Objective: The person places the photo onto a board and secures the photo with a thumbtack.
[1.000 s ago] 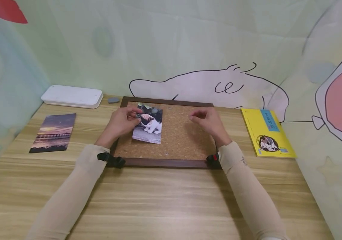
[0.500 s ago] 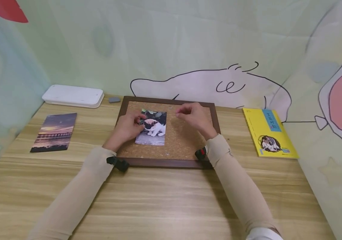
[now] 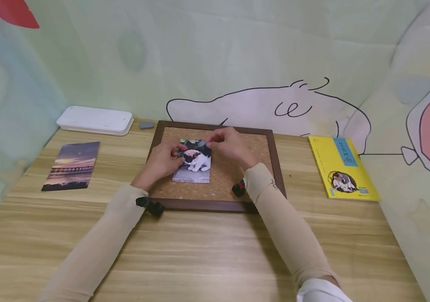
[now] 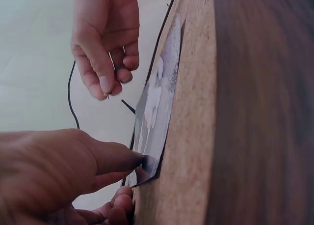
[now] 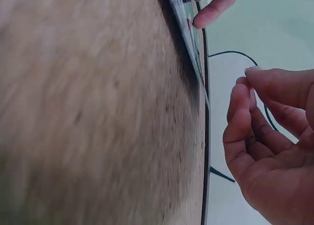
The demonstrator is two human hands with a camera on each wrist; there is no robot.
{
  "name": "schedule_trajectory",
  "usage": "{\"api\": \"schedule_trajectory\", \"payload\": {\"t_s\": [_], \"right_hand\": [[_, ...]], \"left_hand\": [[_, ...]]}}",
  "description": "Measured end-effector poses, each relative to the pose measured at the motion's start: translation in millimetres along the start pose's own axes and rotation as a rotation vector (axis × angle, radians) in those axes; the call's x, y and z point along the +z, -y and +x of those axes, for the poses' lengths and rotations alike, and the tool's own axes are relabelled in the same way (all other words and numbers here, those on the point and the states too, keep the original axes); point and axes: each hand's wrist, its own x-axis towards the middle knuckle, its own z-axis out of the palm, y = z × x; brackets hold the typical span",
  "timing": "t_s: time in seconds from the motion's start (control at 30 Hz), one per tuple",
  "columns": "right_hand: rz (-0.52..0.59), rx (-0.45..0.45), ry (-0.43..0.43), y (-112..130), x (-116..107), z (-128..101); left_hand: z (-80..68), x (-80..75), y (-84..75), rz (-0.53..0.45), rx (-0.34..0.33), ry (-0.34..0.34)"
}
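We press our left hand [image 3: 162, 158] down on the left edge of the cat photo [image 3: 194, 164], fingertips curled onto it, holding it flat on the cork board [image 3: 237, 176], which lies on the table [image 3: 207, 251]. Our right hand [image 3: 227, 144] hovers at the photo's top right corner with thumb and forefinger pinched together; it seems to hold a small pin, but the thing is too small for us to be sure. From the left wrist view the photo [image 4: 157, 112] lifts a little off the cork away from our fingertips [image 4: 132, 161]. We judge the risks as these: the photo could slide or skew under uneven pressure, the raised edge could crease, and a pin pushed in at a slant could bend or prick a nearby finger.
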Motion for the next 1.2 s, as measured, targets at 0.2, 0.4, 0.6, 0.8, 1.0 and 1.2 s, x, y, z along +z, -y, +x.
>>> {"api": "schedule_trajectory", "payload": {"t_s": [0.2, 0.4, 0.6, 0.8, 1.0, 1.2], "right_hand": [[-0.034, -0.032, 0.074, 4, 12, 16], [-0.100, -0.023, 0.108, 7, 19, 27], [-0.099, 0.017, 0.117, 7, 22, 32], [-0.096, 0.081, 0.131, 7, 27, 36], [-0.045, 0.119, 0.120, 7, 29, 39], [-0.027, 0.169, 0.088, 14, 28, 43]], "left_hand": [[-0.6, -2.5, 1.2, 0.006, -0.008, 0.019], [-0.5, -3.1, 0.4, -0.011, -0.028, 0.038], [0.3, -2.7, -0.4, -0.018, -0.018, 0.025], [-0.6, -0.6, 0.4, -0.029, -0.043, 0.035], [-1.1, 0.5, 0.7, -0.028, -0.035, 0.031], [1.4, -1.0, 2.4, -0.018, -0.006, 0.020]]}}
